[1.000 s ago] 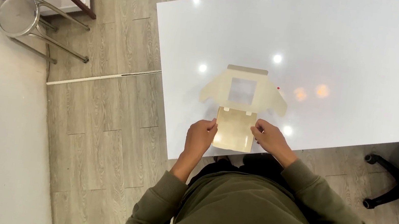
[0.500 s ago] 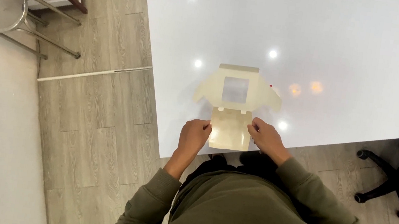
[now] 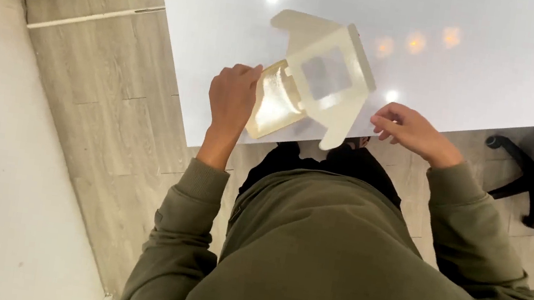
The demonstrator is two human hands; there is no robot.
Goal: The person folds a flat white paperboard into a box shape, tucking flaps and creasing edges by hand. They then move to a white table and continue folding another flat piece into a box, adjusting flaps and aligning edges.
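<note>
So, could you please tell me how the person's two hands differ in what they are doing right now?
The left hand grips the cream flat cardboard box blank with a square window at its glossy flap; the right hand is off it, fingers curled, near a side flap. Both are over the white table edge.

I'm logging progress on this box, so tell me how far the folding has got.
Early stage. Done: the cream cardboard box blank is lifted off the white table, its gold-lined panel bent up. In hand: the left hand grips that panel's edge; the right hand is beside the side flap. Left: no walls stand joined; the windowed panel and flaps are still spread open.
</note>
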